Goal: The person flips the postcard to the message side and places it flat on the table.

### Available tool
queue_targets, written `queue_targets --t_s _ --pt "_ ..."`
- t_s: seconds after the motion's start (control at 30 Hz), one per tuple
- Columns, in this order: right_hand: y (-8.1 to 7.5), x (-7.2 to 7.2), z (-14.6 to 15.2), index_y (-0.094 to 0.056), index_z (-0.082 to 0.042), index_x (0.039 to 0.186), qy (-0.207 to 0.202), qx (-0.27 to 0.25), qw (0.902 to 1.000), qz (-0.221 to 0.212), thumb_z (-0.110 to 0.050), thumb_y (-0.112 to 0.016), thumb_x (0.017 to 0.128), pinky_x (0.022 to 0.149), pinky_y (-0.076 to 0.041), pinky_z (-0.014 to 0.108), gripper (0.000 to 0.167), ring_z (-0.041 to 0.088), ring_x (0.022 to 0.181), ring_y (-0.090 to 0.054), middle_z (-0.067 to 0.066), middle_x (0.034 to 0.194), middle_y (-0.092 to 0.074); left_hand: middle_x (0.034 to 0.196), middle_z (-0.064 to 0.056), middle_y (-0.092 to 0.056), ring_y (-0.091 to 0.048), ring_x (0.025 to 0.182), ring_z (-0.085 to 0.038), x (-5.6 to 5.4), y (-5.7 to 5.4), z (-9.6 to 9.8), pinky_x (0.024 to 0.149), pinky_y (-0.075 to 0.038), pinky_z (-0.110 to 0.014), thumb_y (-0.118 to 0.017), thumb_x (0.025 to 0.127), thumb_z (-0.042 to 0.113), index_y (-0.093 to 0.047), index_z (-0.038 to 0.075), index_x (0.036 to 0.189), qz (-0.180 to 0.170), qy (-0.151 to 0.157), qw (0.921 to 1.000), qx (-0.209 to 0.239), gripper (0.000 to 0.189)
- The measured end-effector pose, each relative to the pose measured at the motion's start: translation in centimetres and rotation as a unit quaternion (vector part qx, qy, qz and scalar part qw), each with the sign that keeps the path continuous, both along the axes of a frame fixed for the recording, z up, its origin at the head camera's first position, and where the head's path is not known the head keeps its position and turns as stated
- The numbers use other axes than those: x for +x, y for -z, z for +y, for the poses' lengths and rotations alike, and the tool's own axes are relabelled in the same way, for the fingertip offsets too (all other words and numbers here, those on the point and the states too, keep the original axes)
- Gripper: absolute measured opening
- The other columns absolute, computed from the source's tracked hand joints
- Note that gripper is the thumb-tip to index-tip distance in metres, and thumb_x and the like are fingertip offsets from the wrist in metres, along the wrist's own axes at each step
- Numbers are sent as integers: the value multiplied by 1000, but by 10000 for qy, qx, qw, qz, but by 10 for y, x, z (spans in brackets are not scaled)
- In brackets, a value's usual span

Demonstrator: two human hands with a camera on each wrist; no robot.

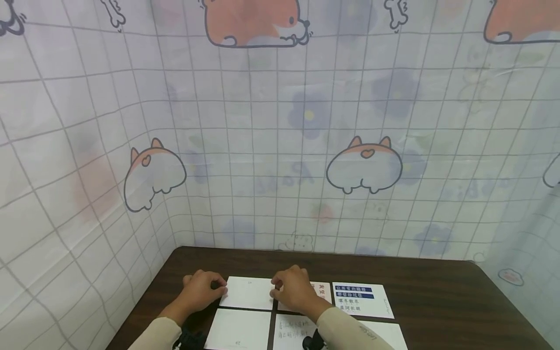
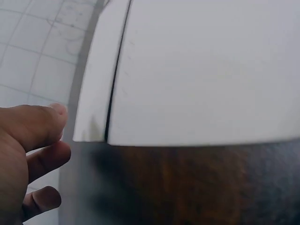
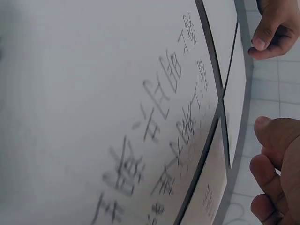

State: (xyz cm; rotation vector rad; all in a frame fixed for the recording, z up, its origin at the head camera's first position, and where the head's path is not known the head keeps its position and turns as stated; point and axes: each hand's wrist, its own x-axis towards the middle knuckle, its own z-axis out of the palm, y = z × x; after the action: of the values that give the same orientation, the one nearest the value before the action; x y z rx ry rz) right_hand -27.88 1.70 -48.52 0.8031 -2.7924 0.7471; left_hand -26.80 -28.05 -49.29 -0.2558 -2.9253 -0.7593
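A white card [image 1: 249,293] lies flat at the back left of two rows of cards. My left hand [image 1: 200,291] is at its left edge, thumb and fingers bent, the fingertips right by the border. Over its right edge is my right hand [image 1: 295,291], thumb and forefinger bent near the border. The wrist views show no card between the fingers of either hand. Below my right hand lies a card with handwriting [image 1: 290,333], partly hidden by the wrist. A card with red characters [image 1: 323,290] shows from behind the right hand.
The cards lie on a dark wooden table [image 1: 446,301]. One card carries blue bars and writing [image 1: 363,299]; a plain card [image 1: 238,328] lies at front left, another [image 1: 385,334] at front right. A checked curtain [image 1: 271,204] with cartoon dogs hangs behind the table.
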Motion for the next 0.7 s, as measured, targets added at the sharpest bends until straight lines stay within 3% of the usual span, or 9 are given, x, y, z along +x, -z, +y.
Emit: queue_targets --t_s 0.23,0.53,0.7 --pt "-3 -3 17 -76 -14 107 -68 -14 9999 -104 -30 -83 85 90 -39 45 28 19 99 -55 -8 91 -68 91 17 -68 -55 98 -19 1 -13 12 90 -28 -58 -81 89 26 -77 23 96 13 295 9996 33 8" --pt "-7 -1 27 -75 -9 112 -261 16 9992 -287 -29 -84 85 99 -39 50 36 20 102 -57 -2 100 -71 99 9 -70 -56 104 -23 1 -14 25 96 -30 -61 -80 90 25 -77 19 103 -48 887 9958 200 15" --pt "-9 0 34 -74 -10 114 -302 12 9987 -416 -29 -84 84 94 -46 47 37 22 104 -57 -2 101 -71 104 4 -72 -55 110 -29 2 -16 32 98 -30 -65 -80 90 25 -76 15 107 -81 1106 9933 335 20"
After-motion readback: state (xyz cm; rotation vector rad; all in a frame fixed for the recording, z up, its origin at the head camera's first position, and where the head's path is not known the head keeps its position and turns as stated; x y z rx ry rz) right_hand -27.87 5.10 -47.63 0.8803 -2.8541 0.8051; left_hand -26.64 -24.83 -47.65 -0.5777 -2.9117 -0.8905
